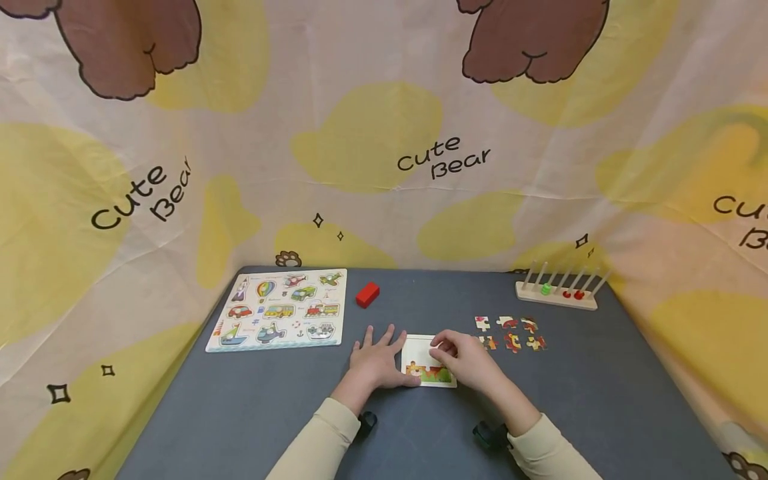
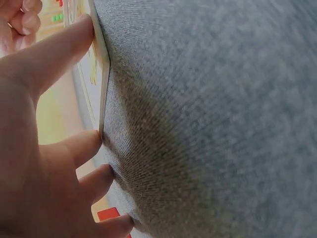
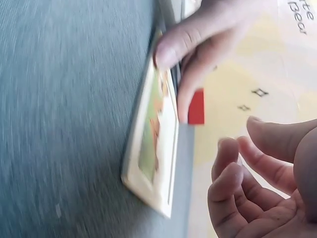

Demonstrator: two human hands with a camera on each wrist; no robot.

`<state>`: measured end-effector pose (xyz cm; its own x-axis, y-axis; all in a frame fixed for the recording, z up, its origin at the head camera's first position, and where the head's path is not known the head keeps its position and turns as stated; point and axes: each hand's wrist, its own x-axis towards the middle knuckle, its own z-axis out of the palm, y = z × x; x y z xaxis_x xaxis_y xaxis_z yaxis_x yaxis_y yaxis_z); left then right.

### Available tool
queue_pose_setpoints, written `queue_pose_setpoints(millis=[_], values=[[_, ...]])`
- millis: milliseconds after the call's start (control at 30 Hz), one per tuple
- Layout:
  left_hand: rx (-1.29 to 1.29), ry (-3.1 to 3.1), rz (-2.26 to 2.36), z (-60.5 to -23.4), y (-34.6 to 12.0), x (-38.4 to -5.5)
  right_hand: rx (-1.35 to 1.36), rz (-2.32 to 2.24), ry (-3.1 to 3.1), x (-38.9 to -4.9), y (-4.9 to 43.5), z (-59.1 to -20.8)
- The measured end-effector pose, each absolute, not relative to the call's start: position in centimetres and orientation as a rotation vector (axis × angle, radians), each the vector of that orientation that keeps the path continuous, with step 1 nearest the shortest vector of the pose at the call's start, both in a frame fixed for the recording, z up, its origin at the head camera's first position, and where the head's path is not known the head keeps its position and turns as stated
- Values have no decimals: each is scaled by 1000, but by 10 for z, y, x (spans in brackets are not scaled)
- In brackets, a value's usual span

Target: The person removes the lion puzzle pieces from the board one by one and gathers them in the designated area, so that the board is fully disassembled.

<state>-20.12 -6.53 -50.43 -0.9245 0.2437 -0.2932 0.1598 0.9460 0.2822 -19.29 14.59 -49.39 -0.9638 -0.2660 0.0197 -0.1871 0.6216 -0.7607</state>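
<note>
A small puzzle tray (image 1: 415,343) with a pale frame lies on the table, with joined green and orange jigsaw pieces (image 1: 435,375) along its near side. My left hand (image 1: 377,365) rests at the tray's left side with spread fingers; its thumb (image 2: 74,42) touches the near edge in the left wrist view. Above the tray's right part hovers my right hand (image 1: 465,357). Its fingers (image 3: 228,186) are loosely bent, and no piece shows between thumb and fingertips in the right wrist view. To the right, several loose jigsaw pieces (image 1: 513,343) lie in two rows.
A red block (image 1: 367,295) lies behind the left hand. At the back left is a picture board (image 1: 273,330) with vehicles. A wooden peg stand (image 1: 555,297) with green and red beads is at the back right. Printed cloth (image 1: 366,140) hangs behind the table (image 1: 270,400).
</note>
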Motion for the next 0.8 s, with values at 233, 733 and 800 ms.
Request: queue_pose_setpoints(millis=[233, 733, 800], values=[[306, 2737, 339, -502, -66, -202, -511, -1258, 2694, -192, 130, -502], [314, 2838, 376, -509, -65, -207, -624, -1048, 2750, -191, 110, -527], [317, 2839, 377, -510, -65, -207, -613, -1045, 2754, -190, 110, -527]])
